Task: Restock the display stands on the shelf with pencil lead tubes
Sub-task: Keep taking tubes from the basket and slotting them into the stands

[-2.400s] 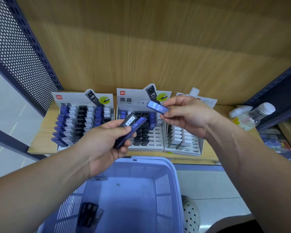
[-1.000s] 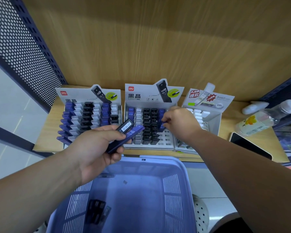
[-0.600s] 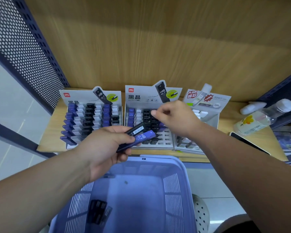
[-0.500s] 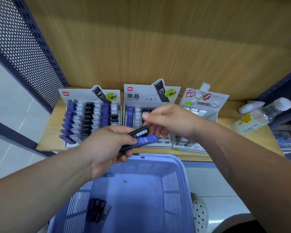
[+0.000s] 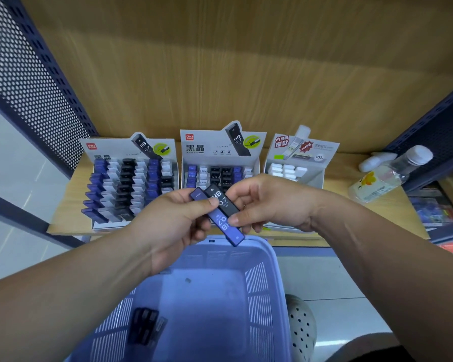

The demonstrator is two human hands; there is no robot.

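My left hand [image 5: 168, 226] holds two lead tubes in front of the shelf: a black tube [image 5: 221, 201] marked HB 0.7 and a blue tube [image 5: 224, 224] under it. My right hand [image 5: 270, 202] meets them from the right and pinches the black tube between thumb and fingers. Behind the hands three display stands sit on the wooden shelf: the left stand [image 5: 128, 189] full of blue, white and black tubes, the middle stand [image 5: 220, 158] partly filled, and the right stand [image 5: 296, 163] with a few white tubes.
A blue plastic basket [image 5: 262, 296] stands below the hands with several dark tubes [image 5: 147, 326] at its bottom left. A clear bottle [image 5: 387, 176] lies at the shelf's right end. Perforated metal panels [image 5: 29, 82] flank the shelf.
My right hand left the middle stand, having put its blue tube there, and came back to my left hand, where it now pinches the black tube. The left hand turned the tubes.
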